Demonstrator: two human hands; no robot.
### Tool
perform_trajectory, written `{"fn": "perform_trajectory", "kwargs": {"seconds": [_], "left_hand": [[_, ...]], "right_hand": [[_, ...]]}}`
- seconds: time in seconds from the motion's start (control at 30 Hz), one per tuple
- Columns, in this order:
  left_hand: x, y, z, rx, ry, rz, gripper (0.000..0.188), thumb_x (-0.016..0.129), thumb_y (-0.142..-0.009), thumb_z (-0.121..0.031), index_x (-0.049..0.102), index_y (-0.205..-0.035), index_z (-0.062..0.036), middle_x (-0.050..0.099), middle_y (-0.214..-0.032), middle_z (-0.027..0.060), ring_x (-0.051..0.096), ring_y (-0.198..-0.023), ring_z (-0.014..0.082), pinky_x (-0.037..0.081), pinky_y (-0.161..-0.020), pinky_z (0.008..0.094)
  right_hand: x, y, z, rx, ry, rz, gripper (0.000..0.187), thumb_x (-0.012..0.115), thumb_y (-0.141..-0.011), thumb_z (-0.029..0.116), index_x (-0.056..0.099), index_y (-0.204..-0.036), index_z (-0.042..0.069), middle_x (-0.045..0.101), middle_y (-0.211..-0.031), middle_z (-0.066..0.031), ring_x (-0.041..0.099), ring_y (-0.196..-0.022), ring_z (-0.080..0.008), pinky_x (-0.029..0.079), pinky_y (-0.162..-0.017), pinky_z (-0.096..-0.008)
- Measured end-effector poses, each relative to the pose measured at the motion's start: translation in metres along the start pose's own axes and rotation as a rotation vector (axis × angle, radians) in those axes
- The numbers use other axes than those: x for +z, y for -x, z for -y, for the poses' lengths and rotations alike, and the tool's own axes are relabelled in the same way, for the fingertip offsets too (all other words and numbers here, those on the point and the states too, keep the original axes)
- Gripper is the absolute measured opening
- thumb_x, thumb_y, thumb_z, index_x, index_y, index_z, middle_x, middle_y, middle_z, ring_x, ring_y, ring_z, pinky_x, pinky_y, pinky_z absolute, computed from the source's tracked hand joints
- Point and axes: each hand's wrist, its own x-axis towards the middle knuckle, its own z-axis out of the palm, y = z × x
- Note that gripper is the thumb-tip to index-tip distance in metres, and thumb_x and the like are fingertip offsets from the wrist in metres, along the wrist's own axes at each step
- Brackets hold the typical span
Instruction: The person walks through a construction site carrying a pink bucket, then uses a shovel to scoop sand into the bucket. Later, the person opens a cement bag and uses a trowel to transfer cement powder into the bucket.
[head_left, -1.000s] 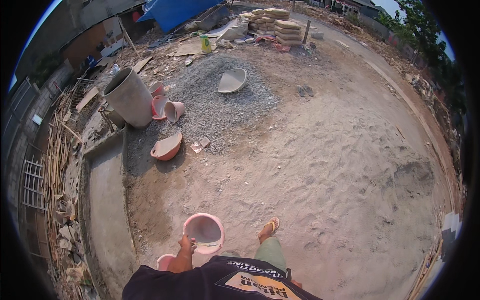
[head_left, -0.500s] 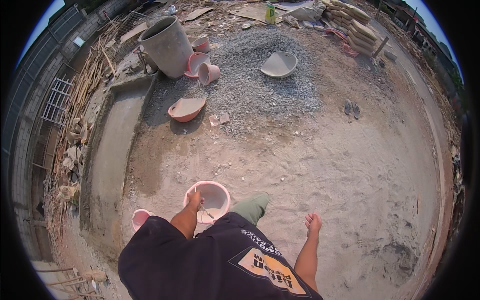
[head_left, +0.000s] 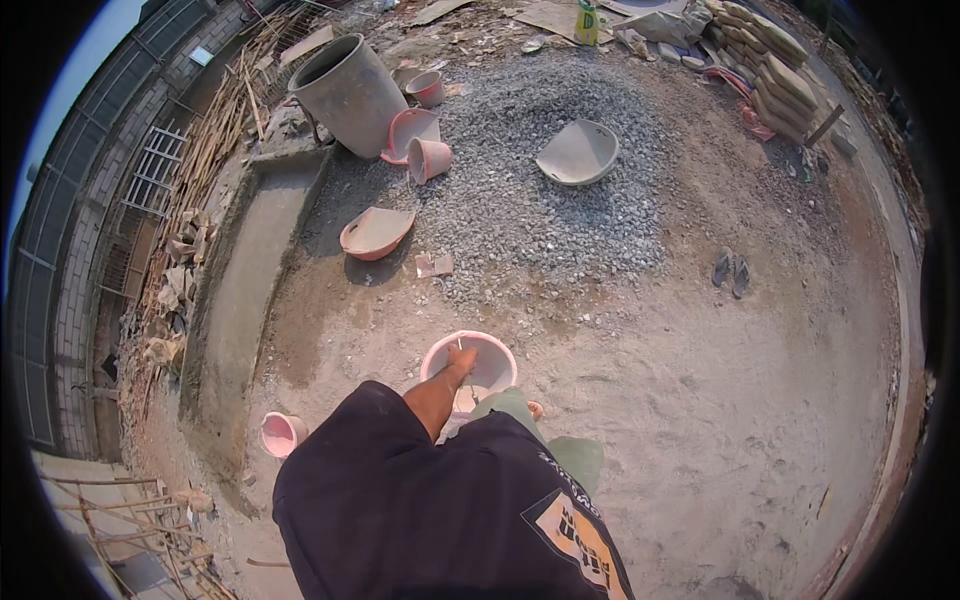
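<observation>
My left hand (head_left: 462, 361) is closed on the thin handle of a pink bucket (head_left: 507, 357), inside the near rim as seen from above. The bucket hangs or stands in front of my legs; its base is hidden. Pale grey residue coats its inner wall. My green trouser legs (head_left: 577, 462) show beside it, under my dark shirt. A small skin-coloured patch pokes out next to the bucket, too little to tell what it is. My right hand is out of view. On the left, a smaller pink bucket (head_left: 283, 434) lies tipped near my side.
A gravel heap (head_left: 560, 235) carries a pale basin (head_left: 580, 152). An orange basin (head_left: 377, 233), buckets (head_left: 430, 160) and a concrete cylinder (head_left: 350, 95) stand left of it. A low concrete trough (head_left: 245, 270) runs along the left. Sandals (head_left: 731, 272) and stacked sacks (head_left: 785, 95) are at right.
I have moved, and the view has shifted and turned. My left hand and the bucket now appear further right and up. My right arm has gone out of view.
</observation>
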Motion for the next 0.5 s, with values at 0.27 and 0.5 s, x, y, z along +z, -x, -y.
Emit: {"fn": "perform_trajectory", "kwargs": {"seconds": [0.27, 0.5], "left_hand": [[0.179, -0.033, -0.163, 0.018, 0.081, 0.100, 0.040, 0.057, -0.084, -0.026, 0.043, -0.117, -0.0072, 0.060, -0.078, 0.0111, 0.058, -0.068, 0.0218, 0.045, -0.057, 0.0417], [0.376, 0.029, -0.311, 0.007, 0.232, 0.031, 0.027, 0.052, -0.085, -0.025, 0.057, -0.098, -0.0022, 0.063, -0.072, 0.0129, 0.059, -0.058, 0.0230, 0.042, -0.047, 0.0379]], "right_hand": [[-0.020, -0.056, 0.146, 0.118, -0.140, -0.036, 0.034, 0.055, -0.087, 0.028, 0.057, -0.110, 0.002, 0.066, -0.091, -0.0124, 0.065, -0.077, -0.0252, 0.047, -0.064, -0.0394], [-0.123, -0.175, 0.351, 0.049, -0.449, -0.143, 0.041, 0.054, -0.087, 0.028, 0.053, -0.117, 0.001, 0.066, -0.105, -0.0147, 0.067, -0.080, -0.0282, 0.051, -0.066, -0.0410]]}}
